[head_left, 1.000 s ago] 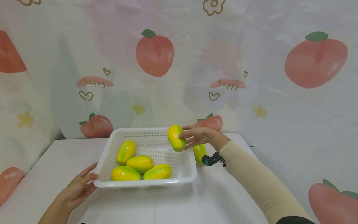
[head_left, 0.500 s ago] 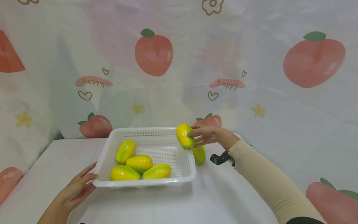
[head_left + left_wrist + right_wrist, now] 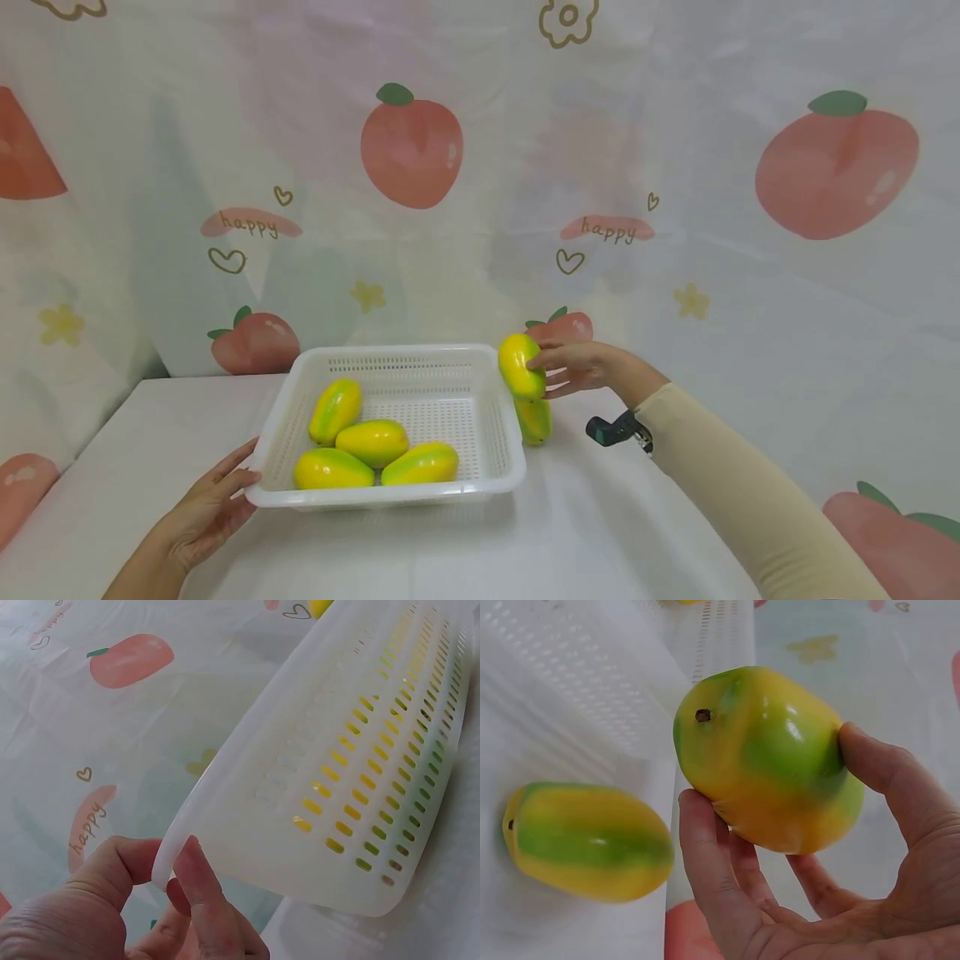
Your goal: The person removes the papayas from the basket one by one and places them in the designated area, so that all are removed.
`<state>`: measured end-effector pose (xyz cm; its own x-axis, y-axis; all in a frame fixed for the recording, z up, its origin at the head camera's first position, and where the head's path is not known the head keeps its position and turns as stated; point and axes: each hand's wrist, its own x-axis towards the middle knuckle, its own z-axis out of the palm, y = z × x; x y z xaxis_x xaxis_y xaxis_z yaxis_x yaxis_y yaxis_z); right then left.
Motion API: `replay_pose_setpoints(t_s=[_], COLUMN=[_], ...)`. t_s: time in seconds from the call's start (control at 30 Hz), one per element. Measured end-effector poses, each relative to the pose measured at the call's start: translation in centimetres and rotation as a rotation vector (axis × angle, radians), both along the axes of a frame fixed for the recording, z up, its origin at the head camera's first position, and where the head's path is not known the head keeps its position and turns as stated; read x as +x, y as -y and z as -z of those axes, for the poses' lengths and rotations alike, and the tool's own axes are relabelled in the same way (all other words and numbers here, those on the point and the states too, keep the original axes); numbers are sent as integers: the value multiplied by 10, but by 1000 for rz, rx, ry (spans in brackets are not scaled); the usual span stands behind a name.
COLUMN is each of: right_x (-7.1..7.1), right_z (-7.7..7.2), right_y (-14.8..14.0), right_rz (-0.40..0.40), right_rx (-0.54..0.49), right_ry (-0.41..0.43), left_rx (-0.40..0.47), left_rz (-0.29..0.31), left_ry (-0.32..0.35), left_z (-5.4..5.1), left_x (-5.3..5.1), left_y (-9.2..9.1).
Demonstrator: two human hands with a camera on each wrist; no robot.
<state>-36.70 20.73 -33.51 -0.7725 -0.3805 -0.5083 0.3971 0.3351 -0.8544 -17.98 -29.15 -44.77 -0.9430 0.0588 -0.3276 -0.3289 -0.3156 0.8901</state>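
My right hand (image 3: 592, 365) holds a yellow-green mango (image 3: 519, 367) just beyond the right rim of a white plastic basket (image 3: 390, 498). In the right wrist view, thumb and fingertips grip this mango (image 3: 769, 761) from its sides. A second mango (image 3: 535, 423) lies on the table against the basket's right side, below the held one. Several more mangoes (image 3: 372, 442) rest inside the basket, toward its left and front. At the front left corner my left hand (image 3: 206, 515) pinches the basket rim; the left wrist view shows thumb and fingers on the lip (image 3: 174, 840).
A white table (image 3: 420, 558) bears the basket. Behind it hangs a pale cloth backdrop (image 3: 480, 292) printed with peaches, hearts and the word "happy". A dark wrist camera (image 3: 615, 430) is strapped below the right wrist.
The right hand has moved right with the mango, from above the basket's right part to outside its rim, over the mango on the table. The left hand keeps its place.
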Motion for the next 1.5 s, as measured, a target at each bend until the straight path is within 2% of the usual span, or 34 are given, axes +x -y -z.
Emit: replay_pose_setpoints(t_s=[0.37,0.57,0.97,1.23,1.5], right_x=[0,1,-2,-3,-3], right_z=[1,4,15,21,30], right_y=[-23,-35,-48,-54,-61], right_rz=[-3,23,61,91,101], right_rx=[39,72,115,114,161], right_ry=[-37,-52,-36,5,10], left_rx=[-8,-22,-18,-7,2], left_rz=[-19,-28,-19,-26,-29], left_ry=[0,16,3,17,26], left_z=[1,2,2,2,1], left_x=[0,-1,-1,-2,-1], left_y=[-2,-2,-1,-1,-1])
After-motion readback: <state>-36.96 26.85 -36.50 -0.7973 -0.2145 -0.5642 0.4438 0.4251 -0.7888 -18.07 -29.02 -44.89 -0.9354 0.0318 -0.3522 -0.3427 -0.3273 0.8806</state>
